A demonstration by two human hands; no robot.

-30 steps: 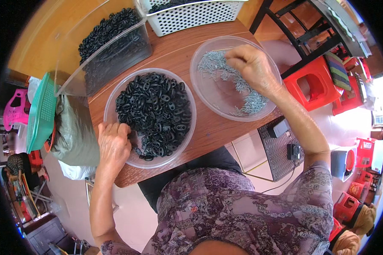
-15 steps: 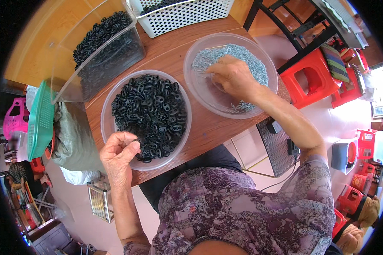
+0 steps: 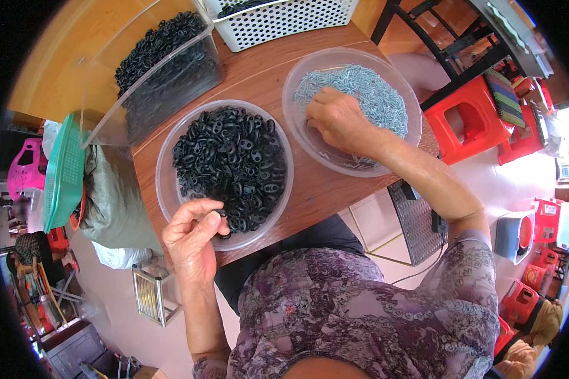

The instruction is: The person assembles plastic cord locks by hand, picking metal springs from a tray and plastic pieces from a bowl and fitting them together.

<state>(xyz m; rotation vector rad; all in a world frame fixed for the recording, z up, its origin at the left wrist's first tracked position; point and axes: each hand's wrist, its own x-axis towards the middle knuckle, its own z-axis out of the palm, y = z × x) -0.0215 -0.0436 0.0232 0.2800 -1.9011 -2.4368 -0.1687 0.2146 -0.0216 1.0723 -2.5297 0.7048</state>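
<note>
My left hand [image 3: 193, 240] is over the near left edge of a clear round tub [image 3: 288, 183]. Thumb and forefinger pinch a small black plastic piece [image 3: 220, 214]. Many matching oval black pieces with two holes [image 3: 234, 148] fill that tub. My right hand [image 3: 339, 120] reaches into a second clear round tub [image 3: 418, 129], its fingers curled down near the tub's left side. Small silvery screws [image 3: 379, 95] are heaped toward its far and right side. Whatever the right fingertips hold, if anything, is hidden by the hand.
Both tubs stand on a brown wooden table [image 3: 259, 88]. At the back are a clear bin [image 3: 189, 63] of black pieces and a white perforated basket [image 3: 284, 25]. Red stools [image 3: 464, 126] are to the right, a green basket [image 3: 60, 177] and grey sack [image 3: 110, 202] to the left.
The whole view has shifted slightly. My left hand keeps its pinch, and the black piece shows more clearly. My right hand's fingers have curled downward inside the screw tub.
</note>
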